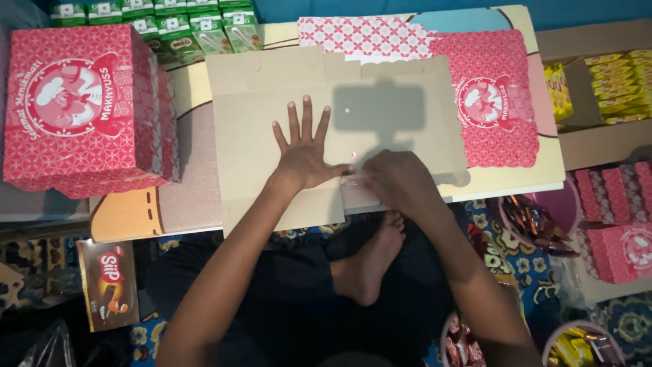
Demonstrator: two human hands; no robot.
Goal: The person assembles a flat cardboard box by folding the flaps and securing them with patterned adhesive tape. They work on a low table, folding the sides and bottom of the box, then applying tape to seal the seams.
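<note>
Pressing a flat brown cardboard box blank against the low table's near edge, the left hand lies splayed. The right hand, fingers curled, pinches its bottom flap, apparently mid-fold; creasing next needs steady downward pressure.

Low cream table over patterned floor mat, seemingly dim light.

Bare arms, bare foot, dark clothing on lap.
</note>
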